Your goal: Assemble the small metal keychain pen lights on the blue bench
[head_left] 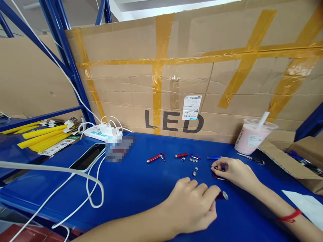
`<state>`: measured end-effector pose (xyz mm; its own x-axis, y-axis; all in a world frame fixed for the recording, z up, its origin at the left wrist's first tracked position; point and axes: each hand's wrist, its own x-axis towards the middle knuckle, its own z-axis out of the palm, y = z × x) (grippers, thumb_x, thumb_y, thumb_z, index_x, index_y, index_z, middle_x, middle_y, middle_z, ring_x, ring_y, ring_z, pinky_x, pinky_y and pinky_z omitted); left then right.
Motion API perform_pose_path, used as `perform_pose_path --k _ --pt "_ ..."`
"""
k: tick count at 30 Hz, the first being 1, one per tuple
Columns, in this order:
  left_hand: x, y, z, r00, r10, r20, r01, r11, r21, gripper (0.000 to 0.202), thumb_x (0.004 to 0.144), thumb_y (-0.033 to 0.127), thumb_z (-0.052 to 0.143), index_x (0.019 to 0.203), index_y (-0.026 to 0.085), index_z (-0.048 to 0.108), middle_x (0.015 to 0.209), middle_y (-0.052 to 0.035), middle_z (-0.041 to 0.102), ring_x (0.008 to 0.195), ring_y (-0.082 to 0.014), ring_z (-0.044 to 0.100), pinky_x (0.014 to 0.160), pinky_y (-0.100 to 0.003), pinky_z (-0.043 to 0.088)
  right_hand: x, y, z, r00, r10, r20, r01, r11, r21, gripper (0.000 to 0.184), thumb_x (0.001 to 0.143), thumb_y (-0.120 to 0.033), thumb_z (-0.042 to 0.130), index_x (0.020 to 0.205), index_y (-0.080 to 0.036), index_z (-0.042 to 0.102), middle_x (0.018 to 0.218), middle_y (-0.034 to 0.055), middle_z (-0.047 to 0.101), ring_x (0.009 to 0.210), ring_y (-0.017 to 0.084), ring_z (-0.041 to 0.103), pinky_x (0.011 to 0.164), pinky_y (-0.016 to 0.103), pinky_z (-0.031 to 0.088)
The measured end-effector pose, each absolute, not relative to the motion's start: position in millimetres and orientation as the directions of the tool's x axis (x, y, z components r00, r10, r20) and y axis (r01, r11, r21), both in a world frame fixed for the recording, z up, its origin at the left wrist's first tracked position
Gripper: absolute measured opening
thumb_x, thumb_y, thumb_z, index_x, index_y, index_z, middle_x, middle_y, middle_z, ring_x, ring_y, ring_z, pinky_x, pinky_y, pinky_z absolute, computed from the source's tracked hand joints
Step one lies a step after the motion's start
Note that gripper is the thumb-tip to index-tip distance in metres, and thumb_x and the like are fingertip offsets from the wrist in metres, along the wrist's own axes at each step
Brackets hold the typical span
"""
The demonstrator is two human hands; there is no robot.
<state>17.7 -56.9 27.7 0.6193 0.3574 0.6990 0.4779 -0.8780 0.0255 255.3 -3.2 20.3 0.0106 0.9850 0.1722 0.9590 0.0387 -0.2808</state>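
My left hand (190, 206) is closed around a short purple metal tube (222, 195), like a small flashlight body, its round silvery end facing right. My right hand (237, 172) is lowered to the table with thumb and fingers pinched together; a tiny piece at the fingertips is too small to name. Under those fingers lies a red carabiner (219, 177), partly hidden. A blue tube (213, 158) rests just behind the hand. To the left are several button cells (193, 160), a small metal cap (194, 173), a purple carabiner (195, 157) and a red tube (181, 155).
A red flashlight with a carabiner (154, 158) lies farther left. A phone (88, 157), white cables and a power strip (103, 132) are on the left. At right stand a pink drink cup (252, 136), scissors (252, 158) and an open carton (282, 161). A large cardboard box (126, 87) backs the table.
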Motion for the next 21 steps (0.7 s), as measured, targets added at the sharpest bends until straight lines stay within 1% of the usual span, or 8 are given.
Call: perform_pose_path --k 4,7,9,10,12,15,18,21 --pt "18 -65 28 0.625 0.314 0.714 0.429 -0.903 0.021 0.015 0.075 0.020 0.051 0.090 0.018 0.054 0.061 0.0035 0.055 0.053 -0.0123 0.046 0.054 -0.028 0.029 256 -4 25 -0.047 0.982 0.183 0.970 0.088 -0.226 0.020 0.073 -0.041 0.055 0.077 -0.027 0.068 0.075 -0.0018 0.063 0.063 0.012 0.058 0.049 0.021 0.037" --pt "19 -63 28 0.617 0.327 0.716 0.425 -0.904 0.047 0.014 0.075 0.019 0.050 0.089 0.019 0.054 0.062 0.0042 0.056 0.053 -0.0120 0.047 0.053 -0.028 0.030 255 -7 30 -0.122 0.972 0.199 0.973 0.157 -0.171 0.016 0.076 -0.037 0.055 0.076 -0.027 0.068 0.074 -0.0024 0.063 0.067 0.013 0.060 0.051 0.021 0.037" --pt "19 -58 27 0.605 0.358 0.711 0.437 -0.896 0.079 0.016 0.076 0.019 0.049 0.091 0.019 0.054 0.066 0.0044 0.059 0.054 -0.0120 0.050 0.055 -0.028 0.032 255 -9 31 -0.198 0.948 0.247 0.962 0.237 -0.138 0.014 0.077 -0.034 0.056 0.075 -0.027 0.068 0.073 -0.0031 0.063 0.069 0.012 0.061 0.051 0.019 0.037" --pt "19 -54 26 0.600 0.380 0.704 0.446 -0.889 0.101 0.018 0.076 0.019 0.048 0.093 0.019 0.054 0.069 0.0044 0.061 0.056 -0.0122 0.053 0.056 -0.028 0.033 255 -10 32 -0.237 0.925 0.298 0.952 0.282 -0.119 0.014 0.078 -0.033 0.056 0.075 -0.027 0.068 0.073 -0.0035 0.063 0.066 0.010 0.060 0.049 0.019 0.037" --pt "19 -44 23 0.601 0.441 0.666 0.483 -0.865 0.137 0.022 0.076 0.020 0.047 0.097 0.020 0.054 0.074 0.0045 0.063 0.060 -0.0135 0.057 0.058 -0.028 0.036 254 -12 32 -0.308 0.836 0.454 0.924 0.376 -0.067 0.017 0.081 -0.034 0.055 0.077 -0.025 0.068 0.074 -0.0036 0.063 0.055 0.006 0.056 0.044 0.018 0.034" --pt "18 -28 20 0.597 0.603 0.530 0.605 -0.772 0.197 0.024 0.076 0.021 0.047 0.098 0.022 0.055 0.071 0.0050 0.064 0.062 -0.0159 0.060 0.056 -0.028 0.038 248 -18 33 -0.415 0.604 0.680 0.845 0.533 0.043 0.018 0.086 -0.031 0.052 0.082 -0.022 0.067 0.077 -0.0032 0.062 0.049 0.002 0.050 0.044 0.016 0.035" --pt "17 -18 19 0.571 0.708 0.416 0.682 -0.691 0.239 0.025 0.078 0.024 0.046 0.101 0.024 0.055 0.077 0.0051 0.065 0.068 -0.0182 0.063 0.054 -0.027 0.039 238 -27 38 -0.513 0.434 0.740 0.773 0.608 0.180 0.015 0.087 -0.026 0.053 0.087 -0.020 0.066 0.082 -0.0034 0.063 0.053 0.001 0.053 0.050 0.016 0.038" --pt "17 -15 19 0.551 0.722 0.419 0.695 -0.674 0.248 0.025 0.079 0.026 0.046 0.102 0.025 0.054 0.081 0.0060 0.066 0.071 -0.0181 0.064 0.056 -0.026 0.040 228 -35 43 -0.521 0.332 0.786 0.742 0.632 0.225 0.010 0.084 -0.021 0.057 0.088 -0.017 0.065 0.085 -0.0027 0.064 0.060 0.003 0.056 0.056 0.016 0.041"
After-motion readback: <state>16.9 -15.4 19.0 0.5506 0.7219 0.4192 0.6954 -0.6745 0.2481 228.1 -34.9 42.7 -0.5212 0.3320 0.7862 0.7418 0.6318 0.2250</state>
